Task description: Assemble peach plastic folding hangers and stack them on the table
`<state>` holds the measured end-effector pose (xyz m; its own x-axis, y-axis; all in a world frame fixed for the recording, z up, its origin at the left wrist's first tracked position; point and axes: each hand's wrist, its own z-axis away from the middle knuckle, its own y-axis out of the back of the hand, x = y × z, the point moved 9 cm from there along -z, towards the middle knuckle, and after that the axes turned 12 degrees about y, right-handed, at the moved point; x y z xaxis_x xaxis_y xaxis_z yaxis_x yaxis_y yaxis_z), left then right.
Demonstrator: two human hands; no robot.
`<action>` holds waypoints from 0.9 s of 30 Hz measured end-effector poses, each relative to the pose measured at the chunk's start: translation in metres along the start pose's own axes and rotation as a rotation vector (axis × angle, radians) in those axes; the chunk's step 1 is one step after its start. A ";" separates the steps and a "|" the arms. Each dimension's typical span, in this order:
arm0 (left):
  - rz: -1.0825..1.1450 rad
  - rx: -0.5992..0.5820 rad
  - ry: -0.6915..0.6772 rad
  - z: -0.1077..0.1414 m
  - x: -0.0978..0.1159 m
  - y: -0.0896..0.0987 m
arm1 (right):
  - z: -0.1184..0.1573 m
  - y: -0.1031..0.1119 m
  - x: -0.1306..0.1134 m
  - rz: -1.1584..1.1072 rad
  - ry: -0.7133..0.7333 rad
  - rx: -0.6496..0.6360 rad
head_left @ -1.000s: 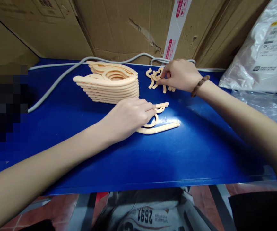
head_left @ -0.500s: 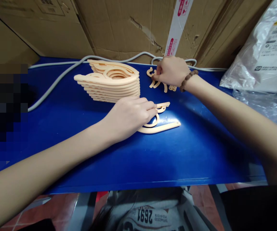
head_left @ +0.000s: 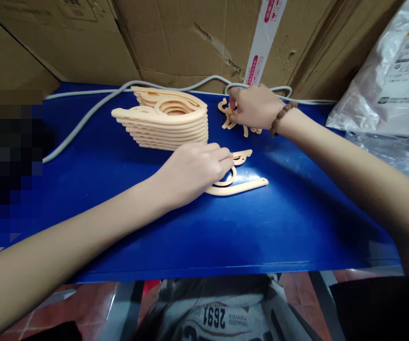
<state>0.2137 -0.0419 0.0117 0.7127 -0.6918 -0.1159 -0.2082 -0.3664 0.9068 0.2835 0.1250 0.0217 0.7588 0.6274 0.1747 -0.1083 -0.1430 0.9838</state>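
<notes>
My left hand (head_left: 200,168) is closed on a peach-coloured plastic folding hanger (head_left: 238,189) lying on the blue table. Its round loop and two arms stick out to the right of my fingers, while the rest is covered by the hand. Farther back, my right hand (head_left: 256,108) reaches into a small group of peach plastic hooks (head_left: 222,106), thumb and fingers pinched on one of them. The hand hides part of the group. A neat stack of several similar hangers (head_left: 186,124) stands just behind my left hand.
A grey-white cable (head_left: 79,130) runs along the back of the blue table (head_left: 204,237). Cardboard boxes (head_left: 168,42) wall off the rear. To the right lie a labelled white plastic bag (head_left: 385,80) and clear wrap (head_left: 396,154).
My right fingers have closed in on a hook in the group, which has shifted slightly. My left hand keeps its hold on the hanger; the whole view has shifted a little.
</notes>
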 end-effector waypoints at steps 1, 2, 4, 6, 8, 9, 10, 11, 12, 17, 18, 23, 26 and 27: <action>0.006 -0.004 -0.001 0.000 0.000 0.000 | 0.000 0.000 0.001 -0.009 -0.002 0.007; 0.013 -0.007 -0.002 0.000 0.000 0.000 | 0.001 0.000 0.001 -0.019 -0.005 0.016; 0.030 -0.012 -0.002 -0.001 0.000 -0.001 | 0.003 0.003 0.001 -0.036 -0.010 0.042; 0.043 -0.016 0.002 -0.001 0.000 -0.001 | 0.006 0.009 0.002 -0.048 -0.023 0.084; 0.052 -0.027 0.008 -0.001 0.000 -0.003 | 0.012 0.017 0.003 -0.058 -0.048 0.126; 0.056 -0.032 0.009 -0.001 0.000 -0.004 | 0.016 0.021 0.004 -0.063 -0.061 0.150; 0.059 -0.036 0.011 -0.001 0.000 -0.004 | 0.020 0.026 0.004 -0.070 -0.069 0.176; 0.061 -0.042 0.012 0.000 0.000 -0.005 | 0.027 0.031 0.004 -0.076 -0.070 0.207; 0.061 -0.044 0.013 0.000 0.000 -0.005 | 0.034 0.036 0.003 -0.084 -0.066 0.239; 0.064 -0.026 0.019 0.001 -0.001 -0.003 | 0.084 0.047 0.001 -0.145 -0.049 0.319; 0.063 -0.014 0.016 0.001 0.000 -0.002 | 0.094 0.047 0.001 -0.155 -0.058 0.327; 0.089 0.058 0.022 0.001 0.004 0.006 | 0.130 0.035 -0.003 -0.407 -0.031 0.339; 0.211 0.073 0.085 -0.001 0.005 0.009 | 0.141 0.026 -0.001 -0.514 -0.055 0.362; 0.274 0.062 0.109 -0.001 0.005 0.009 | 0.143 0.024 0.000 -0.528 -0.072 0.375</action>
<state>0.2161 -0.0475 0.0196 0.6915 -0.7005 0.1767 -0.4406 -0.2150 0.8716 0.3730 0.0122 0.0399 0.6908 0.6357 -0.3446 0.5127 -0.0946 0.8534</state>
